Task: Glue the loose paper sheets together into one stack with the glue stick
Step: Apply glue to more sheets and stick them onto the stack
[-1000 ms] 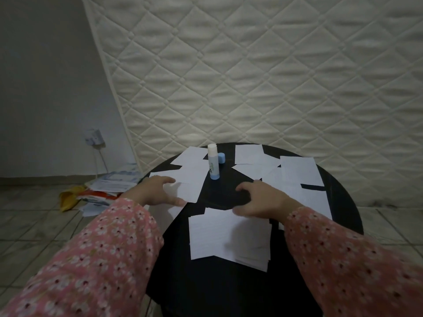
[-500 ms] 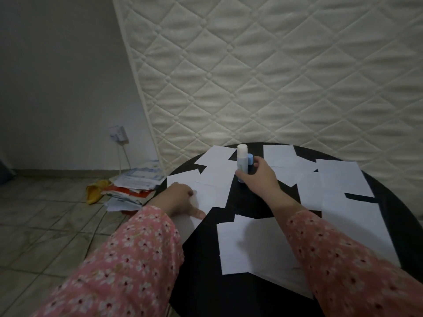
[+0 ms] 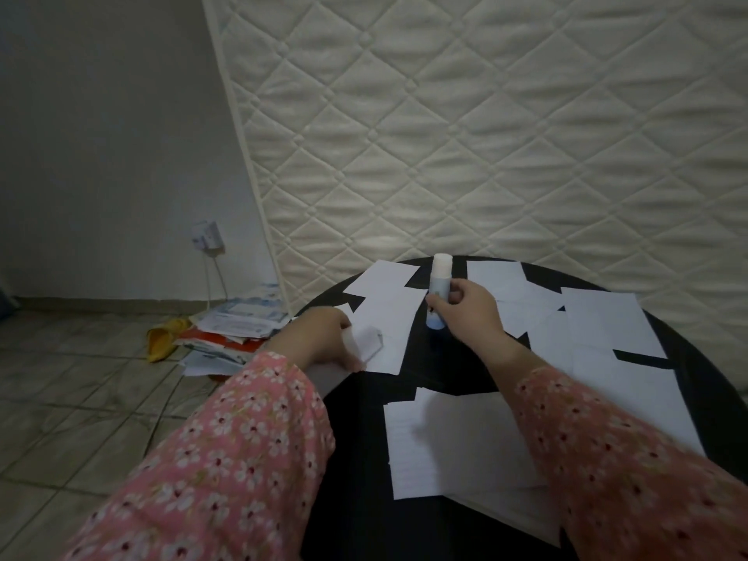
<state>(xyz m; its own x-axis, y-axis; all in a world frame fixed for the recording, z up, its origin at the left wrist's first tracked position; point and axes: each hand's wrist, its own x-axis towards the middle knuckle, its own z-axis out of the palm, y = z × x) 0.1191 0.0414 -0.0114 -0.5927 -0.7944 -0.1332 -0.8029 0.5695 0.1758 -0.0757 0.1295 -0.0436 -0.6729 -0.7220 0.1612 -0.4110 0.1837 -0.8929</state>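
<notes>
Since half a second ago the right hand (image 3: 471, 307) has closed more firmly round the glue stick (image 3: 439, 291), and the left hand (image 3: 324, 338) has curled a corner of paper up off the desk (image 3: 356, 459); a second back both hands were still low, near the stack.

Nearest, in the lower middle of the frame, lies the glued stack (image 3: 465, 439): flat white rectangles, edges slightly stepped, placed close to the body, probably so each new sheet can be pressed down there. Floral pink sleeves (image 3: 226, 459) of soft cloth cross the lower corners.

Further up, left of centre, the left hand's grip is a pinch: fingers bent round the edge of a loose sheet (image 3: 380, 338), which bends in a soft fold (thin, limp paper), likely being lifted for gluing. Right of it, the right hand's grip wraps the glue stick's middle, thumb in front. That smooth cylinder stands upright on the dark round desk, blue base down, white top showing; whether this is cap or bare glue I cannot tell.

More loose sheets (image 3: 607, 330) overlap across the far and right side of the desk. Behind rises a quilted mattress (image 3: 485, 135), diamond-stitched and padded, leaning on the wall. At the left, papers (image 3: 239, 321) are heaped on the tiled floor.
</notes>
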